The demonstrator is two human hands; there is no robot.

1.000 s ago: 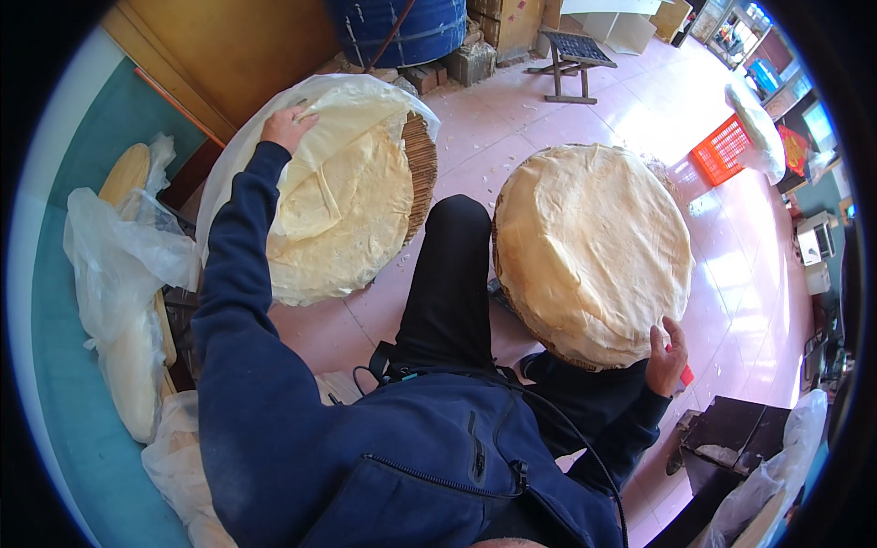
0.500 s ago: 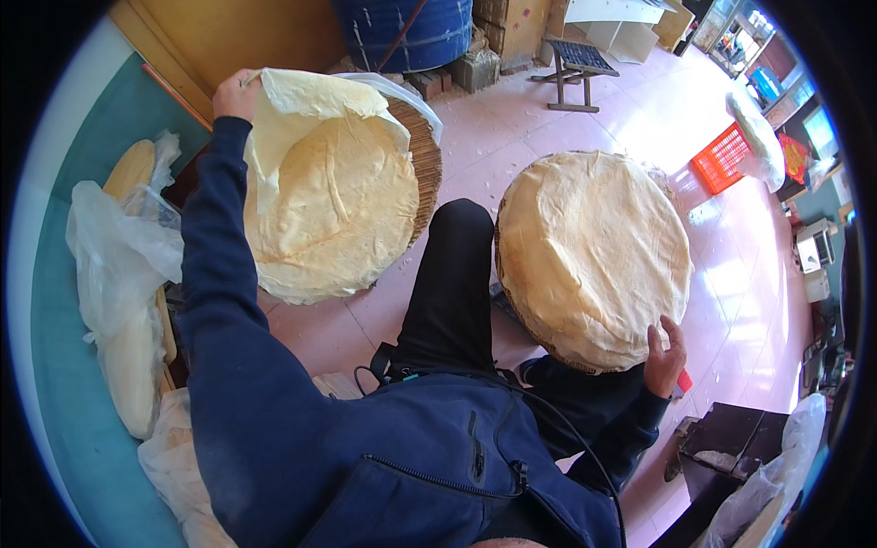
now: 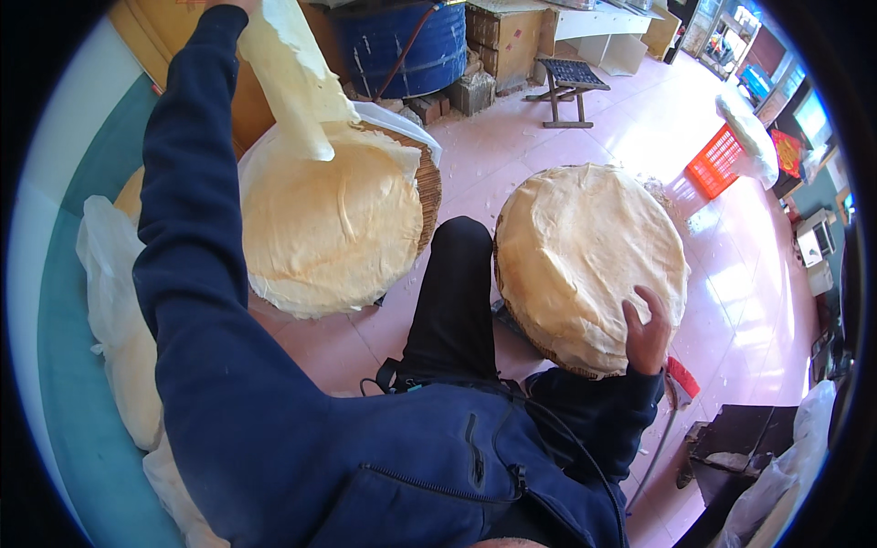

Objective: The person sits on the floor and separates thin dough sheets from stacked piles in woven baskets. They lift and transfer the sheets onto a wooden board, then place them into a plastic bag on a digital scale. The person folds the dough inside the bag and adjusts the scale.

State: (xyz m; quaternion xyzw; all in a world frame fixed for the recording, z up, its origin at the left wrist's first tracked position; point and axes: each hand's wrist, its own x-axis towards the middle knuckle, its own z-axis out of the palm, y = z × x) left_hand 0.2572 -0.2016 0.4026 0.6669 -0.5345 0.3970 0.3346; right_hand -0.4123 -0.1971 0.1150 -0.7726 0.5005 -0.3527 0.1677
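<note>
My left hand (image 3: 233, 4), partly cut off by the upper picture edge, holds up a thin pale-yellow sheet (image 3: 290, 78) that looks like a large thin pancake or bean-curd skin. The sheet hangs down in a fold, its lower end over the round stack of like sheets (image 3: 333, 228) at my left. That stack rests on a woven straw mat or tray (image 3: 427, 187). My right hand (image 3: 647, 333) is open, fingers apart and curved, over the near right edge of a second round stack (image 3: 589, 260). Whether it touches this stack is hard to tell.
Plastic-wrapped pale pieces (image 3: 114, 265) lie along the left wall. Behind stand a blue drum (image 3: 397, 46), a small folding stool (image 3: 568, 82) and a red basket (image 3: 715, 163). A red-headed brush (image 3: 681, 379) and a dark box (image 3: 744, 434) are at the right.
My left hand has risen away from the left stack, lifting the sheet off much of it. My right hand has moved slightly up and left over the right stack.
</note>
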